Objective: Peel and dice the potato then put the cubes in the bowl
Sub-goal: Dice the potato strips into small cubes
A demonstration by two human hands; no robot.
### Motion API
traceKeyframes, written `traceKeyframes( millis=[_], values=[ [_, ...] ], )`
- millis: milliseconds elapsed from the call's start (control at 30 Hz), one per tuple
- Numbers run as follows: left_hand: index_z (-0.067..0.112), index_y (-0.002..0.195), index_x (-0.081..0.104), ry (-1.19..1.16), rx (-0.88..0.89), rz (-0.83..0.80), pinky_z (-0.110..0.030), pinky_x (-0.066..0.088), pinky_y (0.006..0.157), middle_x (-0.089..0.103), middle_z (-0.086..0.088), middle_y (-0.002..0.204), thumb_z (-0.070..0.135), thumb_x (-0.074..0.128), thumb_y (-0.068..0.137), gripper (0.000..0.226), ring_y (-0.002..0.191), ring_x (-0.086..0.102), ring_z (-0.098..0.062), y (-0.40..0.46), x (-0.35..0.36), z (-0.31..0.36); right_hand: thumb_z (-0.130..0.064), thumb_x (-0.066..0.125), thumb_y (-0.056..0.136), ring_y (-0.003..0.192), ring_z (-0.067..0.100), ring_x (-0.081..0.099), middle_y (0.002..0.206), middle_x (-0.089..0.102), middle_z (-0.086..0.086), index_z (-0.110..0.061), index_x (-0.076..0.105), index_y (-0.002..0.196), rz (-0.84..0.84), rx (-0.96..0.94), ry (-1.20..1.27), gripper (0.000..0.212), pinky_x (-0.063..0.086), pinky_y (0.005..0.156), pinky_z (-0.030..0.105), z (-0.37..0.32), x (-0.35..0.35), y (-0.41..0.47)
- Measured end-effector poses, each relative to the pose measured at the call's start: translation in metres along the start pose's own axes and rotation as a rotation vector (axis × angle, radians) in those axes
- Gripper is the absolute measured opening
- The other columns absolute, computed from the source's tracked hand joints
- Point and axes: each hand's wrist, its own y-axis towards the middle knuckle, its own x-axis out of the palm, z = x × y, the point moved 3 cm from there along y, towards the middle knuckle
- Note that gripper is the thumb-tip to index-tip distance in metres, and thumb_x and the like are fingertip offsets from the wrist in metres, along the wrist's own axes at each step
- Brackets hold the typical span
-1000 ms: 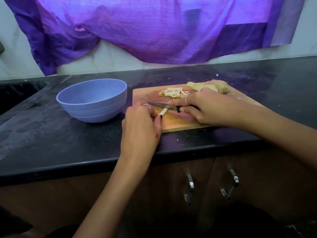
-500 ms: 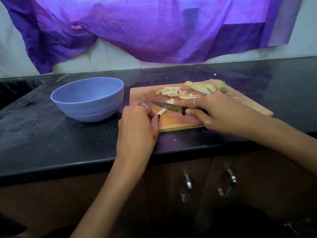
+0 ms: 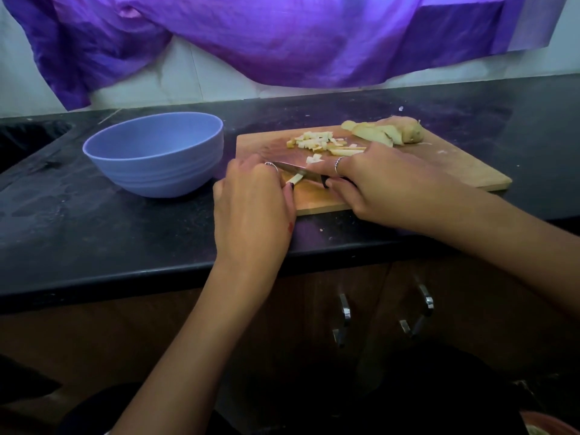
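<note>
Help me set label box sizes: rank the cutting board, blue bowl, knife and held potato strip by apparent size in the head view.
1. cutting board
2. blue bowl
3. knife, partly hidden
4. potato strip

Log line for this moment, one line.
phase: dicing | left hand: pinching potato strip | right hand: holding knife | cubes: on board | bowl: no cubes seen

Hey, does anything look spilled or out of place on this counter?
Only small things: a few pale crumbs lie on the black counter just off the cutting board, near its front edge. The bowl stands upright.
</note>
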Motion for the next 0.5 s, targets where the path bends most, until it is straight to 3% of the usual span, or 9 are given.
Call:
traceKeyframes(
  millis=[100, 200, 300, 400, 500],
  values=[
    [0.009, 0.081, 0.066, -0.008, -0.003, -0.026, -0.043, 0.047, 0.083, 0.06, -0.005, 0.101, 0.024, 0.062, 0.091, 0.019, 0.096, 0.052, -0.023, 0.002, 0.0, 0.0, -0.037, 0.036, 0.1, 0.057, 0.004, 0.033, 0.07, 0.037, -0.007, -0.042, 0.048, 0.134, -0.026, 0.021, -0.037, 0.037, 0.026, 0.05, 0.026, 0.005, -0.006, -0.012],
    [0.011, 0.085, 0.069, -0.01, 0.012, -0.056, -0.044, 0.046, 0.083, 0.062, -0.003, 0.103, 0.023, 0.063, 0.09, 0.015, 0.097, 0.053, -0.024, 0.009, 0.003, -0.001, -0.04, 0.036, 0.099, 0.067, 0.017, 0.042, 0.083, 0.05, 0.001, -0.046, 0.045, 0.136, -0.016, 0.068, -0.044, 0.038, 0.033, 0.061, 0.029, 0.012, -0.008, -0.02],
    [0.011, 0.087, 0.07, -0.026, 0.012, -0.069, -0.042, 0.045, 0.082, 0.061, -0.003, 0.103, 0.022, 0.063, 0.09, 0.013, 0.096, 0.053, -0.023, 0.01, 0.005, 0.0, -0.038, 0.039, 0.099, 0.061, 0.011, 0.039, 0.079, 0.047, -0.003, -0.047, 0.044, 0.137, 0.044, 0.073, 0.068, 0.039, 0.033, 0.063, 0.028, 0.012, -0.004, -0.02],
    [0.011, 0.083, 0.071, -0.027, 0.023, -0.034, -0.042, 0.046, 0.079, 0.061, -0.004, 0.104, 0.023, 0.063, 0.089, 0.014, 0.094, 0.054, -0.024, 0.011, 0.007, -0.001, -0.035, 0.041, 0.099, 0.055, 0.002, 0.037, 0.066, 0.041, -0.012, -0.043, 0.045, 0.137, 0.043, 0.059, 0.125, 0.039, 0.036, 0.058, 0.029, 0.011, -0.002, -0.017],
    [0.011, 0.085, 0.072, -0.048, 0.016, -0.031, -0.043, 0.048, 0.081, 0.062, -0.004, 0.103, 0.022, 0.064, 0.089, 0.015, 0.092, 0.056, -0.023, 0.012, 0.009, -0.001, -0.035, 0.041, 0.099, 0.053, 0.003, 0.038, 0.067, 0.04, -0.013, -0.044, 0.046, 0.136, 0.015, 0.057, 0.094, 0.038, 0.028, 0.048, 0.019, 0.011, -0.003, -0.012]
  ],
)
